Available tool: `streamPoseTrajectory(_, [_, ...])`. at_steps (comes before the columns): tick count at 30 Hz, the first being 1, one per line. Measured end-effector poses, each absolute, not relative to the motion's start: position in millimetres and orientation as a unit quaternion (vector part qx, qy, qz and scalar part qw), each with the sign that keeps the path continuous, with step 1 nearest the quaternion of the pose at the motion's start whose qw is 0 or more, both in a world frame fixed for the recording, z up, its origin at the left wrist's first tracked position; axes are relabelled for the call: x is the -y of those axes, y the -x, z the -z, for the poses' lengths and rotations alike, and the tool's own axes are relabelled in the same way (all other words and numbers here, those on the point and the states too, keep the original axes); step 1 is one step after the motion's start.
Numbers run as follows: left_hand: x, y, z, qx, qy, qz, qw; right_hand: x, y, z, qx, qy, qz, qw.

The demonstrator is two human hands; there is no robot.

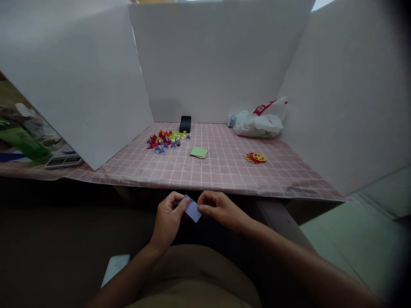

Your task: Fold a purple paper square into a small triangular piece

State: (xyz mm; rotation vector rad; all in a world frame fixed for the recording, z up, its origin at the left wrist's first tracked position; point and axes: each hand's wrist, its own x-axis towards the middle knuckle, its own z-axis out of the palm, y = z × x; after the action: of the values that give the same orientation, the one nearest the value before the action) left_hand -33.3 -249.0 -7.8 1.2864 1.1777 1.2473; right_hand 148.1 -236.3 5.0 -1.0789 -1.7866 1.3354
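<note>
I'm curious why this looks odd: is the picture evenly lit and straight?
Head view: the white screens and pink table are bright, the hands with the purple paper sit in dim shade below; corners darken, edges bend, lens-like.

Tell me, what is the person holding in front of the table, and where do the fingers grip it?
A small purple paper piece, pinched by both hands: the left hand at its left edge, the right hand at its right edge.

Lilac paper (193, 211), pink white-checked table (224, 171), red, orange, yellow and purple folded pieces (165, 140), green pad (198, 152), black phone (185, 124), white bag (258, 124) showing red print, red-and-yellow cutout (255, 158), white screens (218, 60)
</note>
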Motion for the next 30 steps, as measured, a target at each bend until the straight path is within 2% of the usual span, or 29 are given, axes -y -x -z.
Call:
streamPoseTrajectory(3, [250.0, 32.2, 10.0, -0.476, -0.509, -0.526, 0.488, 233.7, -149.6, -1.9, 0.655, 0.404, -0.559, 0.310])
streamPoseTrajectory(9, [250.4, 31.3, 10.7, -0.475, -0.508, -0.489, 0.526, 234.4, -152.6, -6.0, 0.632, 0.436, -0.481, 0.423])
streamPoseTrajectory(14, [250.6, 31.9, 7.3, -0.455, -0.567, -0.437, 0.529, 237.0, -151.9, -9.2, 0.677, 0.423, -0.459, 0.390])
streamPoseTrajectory(21, [253.3, 34.1, 7.1, -0.470, -0.569, -0.462, 0.492, 236.8, -149.3, -4.7, 0.626, 0.386, -0.556, 0.387])
streamPoseTrajectory(30, [252.2, 33.5, 9.3, -0.463, -0.548, -0.472, 0.513, 238.0, -147.9, -5.0, 0.603, 0.373, -0.581, 0.399])
